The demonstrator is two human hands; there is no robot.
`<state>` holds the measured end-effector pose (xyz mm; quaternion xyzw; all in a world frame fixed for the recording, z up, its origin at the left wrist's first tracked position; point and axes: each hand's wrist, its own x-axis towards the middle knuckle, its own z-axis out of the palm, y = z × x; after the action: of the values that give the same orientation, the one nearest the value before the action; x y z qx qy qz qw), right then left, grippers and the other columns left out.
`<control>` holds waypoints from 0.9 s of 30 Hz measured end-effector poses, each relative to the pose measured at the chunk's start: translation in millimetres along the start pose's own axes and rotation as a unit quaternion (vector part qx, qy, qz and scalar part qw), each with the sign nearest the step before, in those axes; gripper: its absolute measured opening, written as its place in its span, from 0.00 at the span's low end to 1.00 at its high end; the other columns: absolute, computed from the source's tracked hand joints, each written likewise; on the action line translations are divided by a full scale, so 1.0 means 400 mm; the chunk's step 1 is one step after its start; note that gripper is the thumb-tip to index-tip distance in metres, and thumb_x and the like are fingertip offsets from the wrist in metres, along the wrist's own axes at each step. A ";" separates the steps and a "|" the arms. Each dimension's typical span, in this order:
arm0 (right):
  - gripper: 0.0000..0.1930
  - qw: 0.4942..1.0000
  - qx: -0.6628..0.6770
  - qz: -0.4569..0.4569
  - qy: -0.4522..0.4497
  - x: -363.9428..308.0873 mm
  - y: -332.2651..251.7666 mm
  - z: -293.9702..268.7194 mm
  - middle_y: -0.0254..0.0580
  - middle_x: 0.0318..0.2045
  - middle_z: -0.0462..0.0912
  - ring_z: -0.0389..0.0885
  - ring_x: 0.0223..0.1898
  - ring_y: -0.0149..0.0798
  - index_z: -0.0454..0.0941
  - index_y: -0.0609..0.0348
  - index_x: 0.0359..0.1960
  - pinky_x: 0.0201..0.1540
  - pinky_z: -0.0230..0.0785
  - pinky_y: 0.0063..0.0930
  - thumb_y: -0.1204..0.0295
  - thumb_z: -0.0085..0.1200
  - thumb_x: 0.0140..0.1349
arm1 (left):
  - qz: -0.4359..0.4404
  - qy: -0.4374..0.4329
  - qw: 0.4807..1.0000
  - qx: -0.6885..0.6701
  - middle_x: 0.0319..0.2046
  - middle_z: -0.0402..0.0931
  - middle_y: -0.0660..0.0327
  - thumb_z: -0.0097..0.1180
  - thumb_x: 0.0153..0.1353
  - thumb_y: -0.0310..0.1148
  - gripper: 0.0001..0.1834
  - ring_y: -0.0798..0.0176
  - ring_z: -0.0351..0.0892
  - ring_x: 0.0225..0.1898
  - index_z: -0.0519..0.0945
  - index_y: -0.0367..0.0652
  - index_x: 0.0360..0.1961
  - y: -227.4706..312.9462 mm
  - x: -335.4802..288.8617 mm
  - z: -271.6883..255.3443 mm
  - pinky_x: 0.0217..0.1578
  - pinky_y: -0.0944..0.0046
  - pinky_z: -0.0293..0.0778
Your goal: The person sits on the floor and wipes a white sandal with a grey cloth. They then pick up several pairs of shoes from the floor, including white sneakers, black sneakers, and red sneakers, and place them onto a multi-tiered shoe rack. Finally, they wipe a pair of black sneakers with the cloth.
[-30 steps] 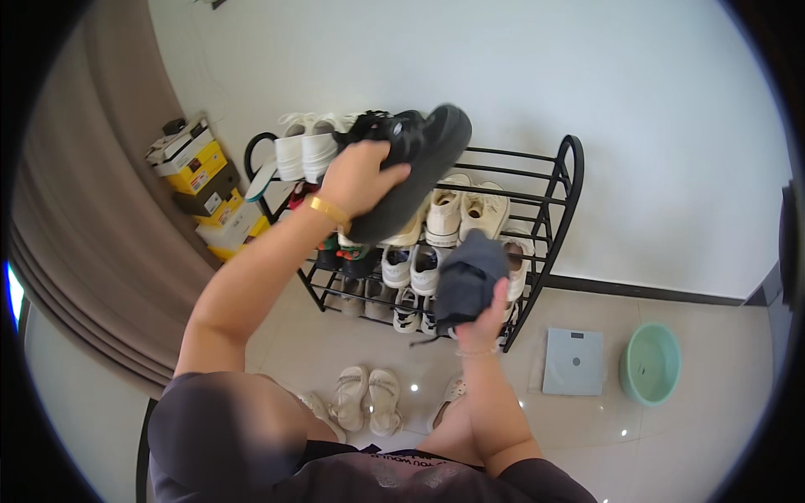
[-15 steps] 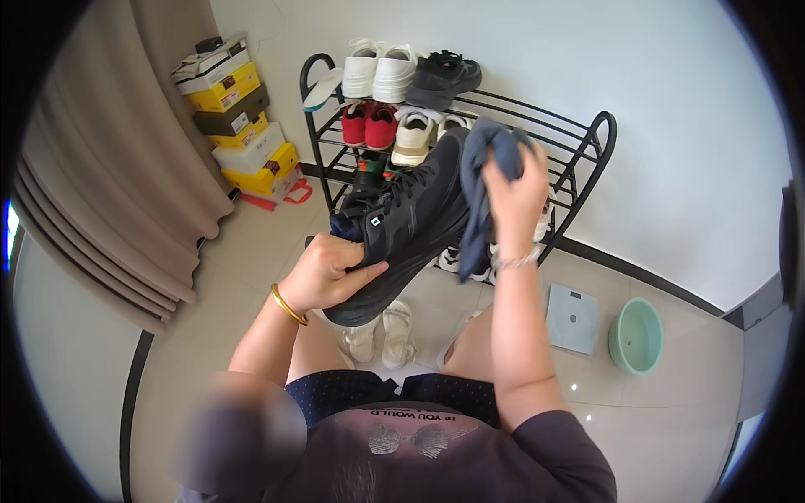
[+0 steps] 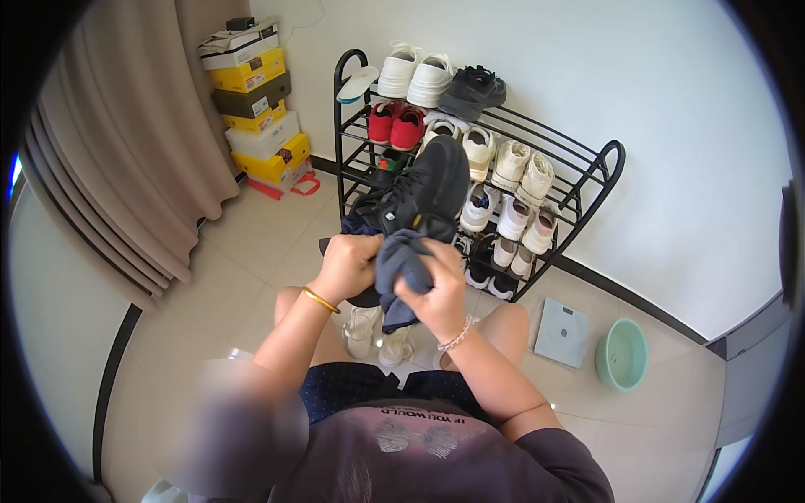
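Observation:
A black lace-up sneaker [image 3: 432,180] is held up in front of me, its toe pointing away toward the rack. My left hand [image 3: 350,261] is closed round its heel end. Bunched in my right hand [image 3: 438,289] is a dark grey-blue cloth [image 3: 401,272], pressed against the near side of the shoe beside my left hand. The cloth and both hands cover the shoe's heel. Something dark blue [image 3: 359,225] shows at the shoe's opening; I cannot make out what it is.
A black metal shoe rack [image 3: 605,172] with several pairs of shoes stands against the wall. Stacked shoe boxes [image 3: 260,113] are by the curtain [image 3: 126,151]. White shoes [image 3: 394,345] stand between my legs. On the floor to the right are a scale [image 3: 562,334] and a green basin [image 3: 622,356].
My right hand has brought the cloth from the shoe's toe end down and left to its heel end. The shoe now points more steeply away. The view has shifted slightly.

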<state>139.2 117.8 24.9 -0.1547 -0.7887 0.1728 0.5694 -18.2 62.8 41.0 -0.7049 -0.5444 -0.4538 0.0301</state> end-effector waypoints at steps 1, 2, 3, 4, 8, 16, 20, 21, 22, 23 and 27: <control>0.15 0.997 -0.047 0.000 0.054 0.011 0.013 -0.001 0.48 0.34 0.77 0.73 0.39 0.48 0.76 0.64 0.31 0.48 0.61 0.39 0.67 0.59 0.43 | 0.033 -0.003 0.999 0.044 0.12 0.68 0.55 0.56 0.43 0.28 0.04 0.50 0.71 0.17 0.74 0.41 0.20 0.004 0.004 -0.006 0.18 0.58 0.67; 0.16 0.990 -0.092 0.002 0.104 0.029 0.032 -0.013 0.48 0.35 0.77 0.73 0.39 0.48 0.76 0.64 0.32 0.48 0.61 0.39 0.67 0.60 0.44 | 0.061 -0.006 0.994 0.086 0.11 0.67 0.57 0.55 0.42 0.28 0.03 0.52 0.70 0.15 0.75 0.42 0.20 0.019 0.006 -0.011 0.17 0.59 0.67; 0.16 0.985 -0.066 0.073 0.143 0.050 0.065 -0.027 0.49 0.35 0.76 0.73 0.40 0.48 0.75 0.65 0.33 0.48 0.62 0.39 0.67 0.60 0.45 | 0.090 -0.010 0.988 0.129 0.10 0.67 0.59 0.55 0.41 0.28 0.03 0.54 0.70 0.14 0.75 0.44 0.21 0.031 0.004 -0.018 0.17 0.59 0.66; 0.17 0.972 -0.045 0.144 0.182 0.075 0.103 -0.050 0.49 0.35 0.76 0.73 0.40 0.48 0.75 0.66 0.35 0.48 0.62 0.38 0.67 0.60 0.46 | 0.119 -0.016 0.982 0.147 0.09 0.65 0.60 0.55 0.42 0.28 0.02 0.56 0.70 0.14 0.75 0.44 0.20 0.036 0.000 -0.021 0.16 0.61 0.66; 0.18 0.977 0.050 0.171 0.119 0.160 0.117 -0.096 0.53 0.40 0.77 0.75 0.39 0.48 0.74 0.68 0.39 0.48 0.64 0.35 0.67 0.58 0.49 | 0.199 -0.019 0.955 0.219 0.08 0.63 0.66 0.54 0.44 0.30 0.04 0.63 0.66 0.11 0.72 0.46 0.18 0.041 -0.027 -0.024 0.13 0.64 0.62; 0.12 0.993 -0.103 -0.060 0.017 0.098 0.036 0.023 0.44 0.26 0.75 0.71 0.32 0.48 0.76 0.63 0.25 0.39 0.63 0.37 0.67 0.60 0.46 | 0.222 -0.056 0.938 0.259 0.10 0.65 0.68 0.54 0.37 0.31 0.04 0.66 0.69 0.14 0.74 0.44 0.18 -0.005 -0.089 0.003 0.17 0.67 0.65; 0.13 0.987 -0.122 0.086 0.065 0.118 0.176 -0.048 0.47 0.25 0.77 0.75 0.29 0.47 0.76 0.66 0.27 0.34 0.67 0.32 0.67 0.60 0.49 | 0.234 -0.054 0.936 0.256 0.12 0.64 0.68 0.55 0.41 0.28 0.06 0.68 0.66 0.14 0.75 0.43 0.24 -0.015 -0.120 0.020 0.18 0.69 0.62; 0.14 0.977 -0.048 0.180 0.100 0.099 0.198 -0.067 0.47 0.28 0.78 0.76 0.29 0.39 0.76 0.66 0.30 0.34 0.67 0.28 0.65 0.58 0.52 | 0.243 -0.055 0.934 0.255 0.12 0.64 0.68 0.55 0.42 0.29 0.06 0.68 0.66 0.14 0.75 0.43 0.24 -0.016 -0.136 0.027 0.18 0.70 0.62; 0.14 0.959 0.018 0.256 0.117 0.083 0.209 -0.085 0.44 0.30 0.80 0.75 0.29 0.32 0.77 0.67 0.33 0.34 0.67 0.24 0.65 0.54 0.57 | 0.250 -0.057 0.933 0.253 0.12 0.64 0.68 0.55 0.43 0.29 0.05 0.69 0.66 0.14 0.75 0.43 0.24 -0.018 -0.156 0.035 0.18 0.70 0.61; 0.14 0.929 0.128 0.301 0.173 0.066 0.212 -0.092 0.43 0.32 0.79 0.76 0.31 0.31 0.76 0.68 0.35 0.36 0.68 0.24 0.66 0.52 0.58 | 0.254 -0.062 0.932 0.250 0.13 0.65 0.68 0.56 0.44 0.30 0.05 0.69 0.67 0.15 0.76 0.43 0.25 -0.028 -0.169 0.045 0.18 0.70 0.61; 0.19 0.797 0.377 0.395 0.259 0.000 0.223 -0.126 0.45 0.45 0.75 0.74 0.47 0.39 0.70 0.67 0.46 0.51 0.66 0.32 0.62 0.42 0.64 | 0.277 -0.030 0.931 0.236 0.15 0.66 0.69 0.56 0.44 0.29 0.06 0.70 0.67 0.16 0.77 0.42 0.26 -0.059 -0.198 0.114 0.19 0.70 0.61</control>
<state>191.4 202.4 -0.7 -0.2652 -0.3548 0.6197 0.6478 -8.9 38.0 -49.7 -0.8137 -0.4193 -0.2646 0.3035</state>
